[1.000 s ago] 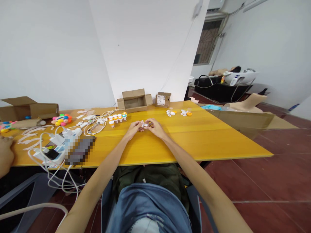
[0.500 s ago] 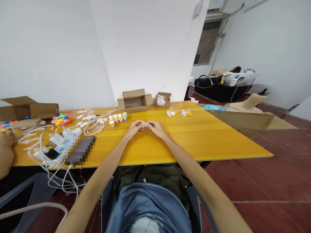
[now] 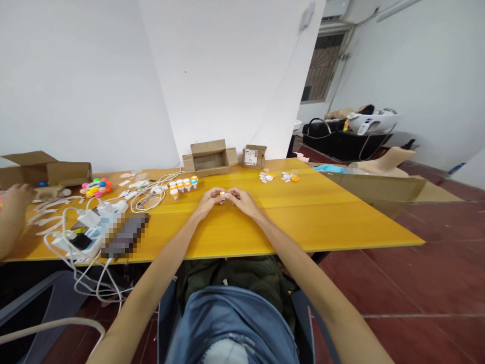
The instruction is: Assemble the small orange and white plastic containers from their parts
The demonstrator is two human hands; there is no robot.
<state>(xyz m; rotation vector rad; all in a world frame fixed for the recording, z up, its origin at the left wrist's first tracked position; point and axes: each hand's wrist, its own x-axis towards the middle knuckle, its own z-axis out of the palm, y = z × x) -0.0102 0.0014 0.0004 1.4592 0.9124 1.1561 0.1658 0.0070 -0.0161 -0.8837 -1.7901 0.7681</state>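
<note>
My left hand (image 3: 210, 200) and my right hand (image 3: 240, 197) meet above the middle of the table (image 3: 303, 217). Both have their fingers closed on a small white and orange piece (image 3: 223, 194), mostly covered by the fingertips. Left of my hands stand several small white toy-like pieces with orange or teal bands (image 3: 183, 185), grouped in rows. Loose white parts (image 3: 262, 177) lie to the right, and an orange part (image 3: 294, 178) sits beside another little cluster.
An open cardboard box (image 3: 210, 161) and a smaller box (image 3: 253, 156) stand against the wall. At left are a power strip (image 3: 94, 242), tangled white cables, colourful balls (image 3: 96, 187) and another open box (image 3: 70, 173). Another person's hand (image 3: 17, 202) is at the far left.
More of the piece's orange shows between my fingers, while my hands stay in nearly the same place. The other person's hand has lifted toward the box at far left.
</note>
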